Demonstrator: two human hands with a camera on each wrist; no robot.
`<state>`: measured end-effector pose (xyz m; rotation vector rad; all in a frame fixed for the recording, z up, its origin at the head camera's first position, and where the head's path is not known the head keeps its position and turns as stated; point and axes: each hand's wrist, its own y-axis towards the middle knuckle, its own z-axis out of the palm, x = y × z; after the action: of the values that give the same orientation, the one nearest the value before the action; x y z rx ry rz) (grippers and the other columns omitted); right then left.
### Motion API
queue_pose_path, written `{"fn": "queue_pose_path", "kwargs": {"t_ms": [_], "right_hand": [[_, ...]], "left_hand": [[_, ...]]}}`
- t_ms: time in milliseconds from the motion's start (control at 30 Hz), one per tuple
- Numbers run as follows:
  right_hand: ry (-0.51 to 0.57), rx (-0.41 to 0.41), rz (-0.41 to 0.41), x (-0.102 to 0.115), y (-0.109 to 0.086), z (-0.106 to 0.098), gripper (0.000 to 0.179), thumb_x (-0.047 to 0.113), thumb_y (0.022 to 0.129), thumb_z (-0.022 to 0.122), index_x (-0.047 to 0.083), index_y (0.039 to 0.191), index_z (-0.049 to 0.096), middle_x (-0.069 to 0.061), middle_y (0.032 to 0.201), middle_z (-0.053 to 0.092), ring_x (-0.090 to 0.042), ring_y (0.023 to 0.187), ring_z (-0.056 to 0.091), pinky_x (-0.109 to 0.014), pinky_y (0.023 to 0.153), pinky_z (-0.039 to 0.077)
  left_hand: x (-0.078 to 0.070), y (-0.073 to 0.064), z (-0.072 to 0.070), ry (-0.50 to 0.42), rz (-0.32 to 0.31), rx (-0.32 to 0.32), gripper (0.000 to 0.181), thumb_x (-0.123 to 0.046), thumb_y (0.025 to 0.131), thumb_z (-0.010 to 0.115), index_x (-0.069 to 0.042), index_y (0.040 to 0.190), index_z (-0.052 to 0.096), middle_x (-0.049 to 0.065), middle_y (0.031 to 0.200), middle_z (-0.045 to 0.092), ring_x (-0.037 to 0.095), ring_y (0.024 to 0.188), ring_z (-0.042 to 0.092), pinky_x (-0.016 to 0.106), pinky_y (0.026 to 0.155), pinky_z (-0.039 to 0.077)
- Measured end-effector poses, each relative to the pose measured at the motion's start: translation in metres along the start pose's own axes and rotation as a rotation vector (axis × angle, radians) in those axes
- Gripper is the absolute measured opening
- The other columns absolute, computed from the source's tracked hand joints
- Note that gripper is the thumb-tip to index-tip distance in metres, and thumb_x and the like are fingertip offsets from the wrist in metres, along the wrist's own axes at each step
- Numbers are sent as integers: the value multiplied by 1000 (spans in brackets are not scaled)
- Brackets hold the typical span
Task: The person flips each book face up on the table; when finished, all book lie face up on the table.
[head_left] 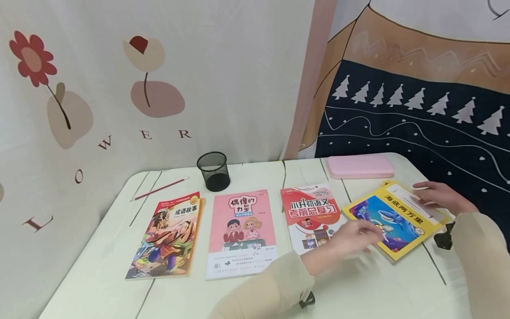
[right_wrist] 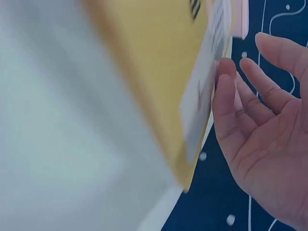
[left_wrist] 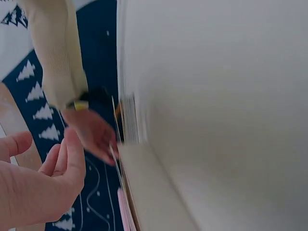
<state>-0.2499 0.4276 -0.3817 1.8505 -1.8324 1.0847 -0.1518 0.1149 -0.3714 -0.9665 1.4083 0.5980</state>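
Observation:
A yellow book [head_left: 404, 221] with an undersea picture on its cover lies tilted at the right of the table. Over its upper right part is my right hand [head_left: 442, 197]; in the right wrist view the fingers [right_wrist: 228, 113] are loosely bent, fingertips right at the book's edge. My left hand [head_left: 354, 239] hovers by the book's lower left edge, its fingers relaxed and nothing between them in the left wrist view. Partly behind that hand lies a red and white book [head_left: 307, 212].
Left of these lie a pink book [head_left: 243, 235] and a book with a colourful picture cover [head_left: 171, 243]. Along the back are a red pencil [head_left: 161, 188], a black mesh pen holder [head_left: 214, 173] and a pink pencil case [head_left: 360, 166]. Printed cloths hang behind the table [head_left: 99, 266].

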Motion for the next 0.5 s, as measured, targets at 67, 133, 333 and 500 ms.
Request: {"fn": "queue_pose_path", "kwargs": {"t_ms": [67,133,333,500], "right_hand": [[-9,-10,17,-7,-4,0,65,36,93,40,-14,129,23,-32,119,35,-29,92,46,-40,78,47],[-21,-31,53,-16,-4,-1,67,39,92,41,-15,128,24,-30,116,37,-30,91,45,-42,77,47],[8,-56,195,-39,-2,-7,80,48,84,49,-15,127,25,-22,104,46,-35,92,42,-42,72,45],[27,-63,267,-46,-6,-10,85,50,79,56,-15,126,26,-25,105,44,-37,92,39,-38,70,44]], "left_hand": [[1,7,-9,79,41,-52,14,-19,84,60,-12,95,64,-10,80,55,5,72,53,20,61,47],[2,13,-18,135,70,-98,16,-20,84,60,-13,97,64,-11,82,55,3,75,52,19,62,46],[7,30,-37,281,143,-182,25,-23,84,60,-11,105,62,-10,92,58,3,87,52,16,68,45],[12,40,-43,363,133,-222,29,-25,85,59,-11,110,61,-5,101,58,6,91,51,18,72,44]]}}
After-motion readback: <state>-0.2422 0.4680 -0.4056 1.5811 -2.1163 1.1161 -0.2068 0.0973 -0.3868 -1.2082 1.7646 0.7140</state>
